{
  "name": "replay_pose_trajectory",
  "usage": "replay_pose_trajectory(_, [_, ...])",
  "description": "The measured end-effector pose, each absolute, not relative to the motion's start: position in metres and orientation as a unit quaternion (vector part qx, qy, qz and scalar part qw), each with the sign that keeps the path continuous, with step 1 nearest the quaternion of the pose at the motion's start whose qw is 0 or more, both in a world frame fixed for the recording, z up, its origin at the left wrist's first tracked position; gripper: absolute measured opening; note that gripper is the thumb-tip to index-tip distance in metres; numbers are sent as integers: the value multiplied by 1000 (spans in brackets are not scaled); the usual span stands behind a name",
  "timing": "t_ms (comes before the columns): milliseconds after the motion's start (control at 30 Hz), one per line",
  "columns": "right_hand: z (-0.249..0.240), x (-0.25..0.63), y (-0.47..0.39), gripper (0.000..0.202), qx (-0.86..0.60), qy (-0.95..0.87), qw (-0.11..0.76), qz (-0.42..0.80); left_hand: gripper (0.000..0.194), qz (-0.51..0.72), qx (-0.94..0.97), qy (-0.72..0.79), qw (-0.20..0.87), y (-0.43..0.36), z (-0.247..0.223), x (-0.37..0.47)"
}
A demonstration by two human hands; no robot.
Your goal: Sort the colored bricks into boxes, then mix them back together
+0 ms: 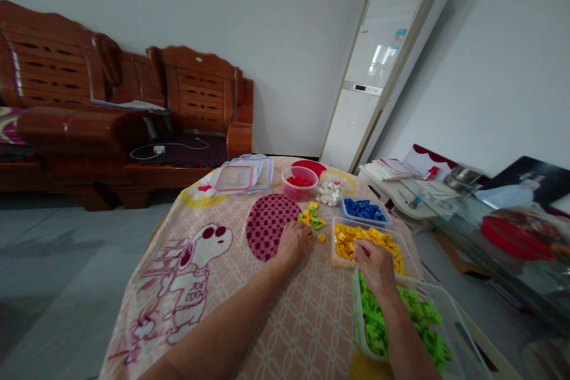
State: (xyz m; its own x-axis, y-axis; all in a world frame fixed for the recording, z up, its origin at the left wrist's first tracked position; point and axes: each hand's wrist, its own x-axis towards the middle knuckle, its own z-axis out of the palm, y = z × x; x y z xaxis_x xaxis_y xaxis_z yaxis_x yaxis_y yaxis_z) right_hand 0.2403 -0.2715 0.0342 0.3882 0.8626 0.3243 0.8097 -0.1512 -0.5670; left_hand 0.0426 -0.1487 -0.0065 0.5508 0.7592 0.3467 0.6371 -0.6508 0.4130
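Loose yellow-and-green bricks (314, 219), scattered without a shared long axis, lie on the tabletop (285, 320) just beyond the fingers of the nearer left hand (293, 244), right hand (376, 261) over tubbed yellow bricks (383, 238), both grips unclear.

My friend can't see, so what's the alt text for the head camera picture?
A person's left hand is at a small yellow-and-green brick pile, and the right hand is over a box of yellow bricks. Nearby on a patterned tablecloth: green brick box, blue brick box, red brick tub, white bricks.
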Motion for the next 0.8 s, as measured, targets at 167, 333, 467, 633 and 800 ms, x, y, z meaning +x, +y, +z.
replay_pose_trajectory(167, [33,241,-271,39,-756,-555,345,35,21,239,882,391,108,-153,-7,46])
replay_pose_trajectory(333, [32,242,-271,39,-758,-554,341,33,16,242,894,363,101,-163,-6,53])
replay_pose_trajectory(467, [32,242,-271,38,-757,-555,343,28,15,310,864,361,163,-167,-6,57])
replay_pose_trajectory(633, [32,242,-270,37,-754,-559,344,19,17,417,812,312,264,-177,-2,67])
replay_pose_trajectory(800, [30,243,-270,38,-754,-557,348,23,19,439,818,245,280,-187,-1,79])
